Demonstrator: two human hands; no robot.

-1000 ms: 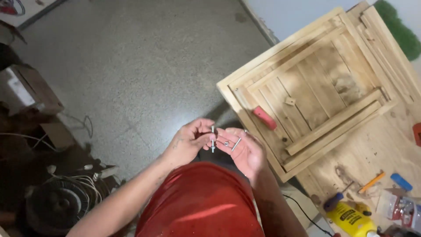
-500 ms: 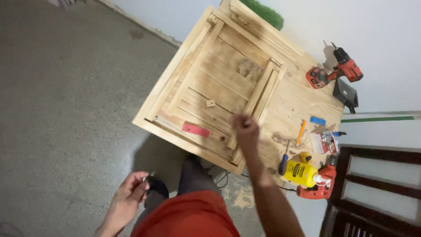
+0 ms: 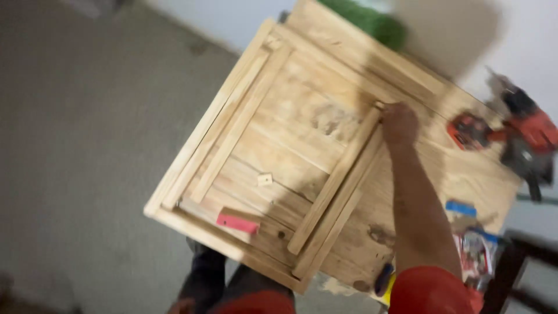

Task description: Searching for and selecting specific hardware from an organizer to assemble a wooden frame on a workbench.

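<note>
My right hand [image 3: 399, 123] reaches across a pale wooden panel [image 3: 290, 145] lying on a plywood table [image 3: 465, 174]. Its curled fingers rest on the far end of two loose wooden strips [image 3: 337, 186] that lie diagonally on the panel. Blur hides whether they grip a strip or anything else. My left hand is out of view. A red flat block [image 3: 237, 222] and a small wooden square [image 3: 265, 179] lie on the panel near its front edge.
A red power drill [image 3: 526, 131] and a round red tool [image 3: 468, 131] lie at the table's far right. A blue piece [image 3: 461, 207], a plastic packet [image 3: 476, 253] and a yellow bottle [image 3: 386, 285] sit by my right arm. A dark chair [image 3: 517, 261] stands right; grey floor [image 3: 87, 174] left.
The hands, together on small metal parts a second ago, have separated. My right hand moved along the strips to their far end. My left hand dropped out of view as the camera closed in.
</note>
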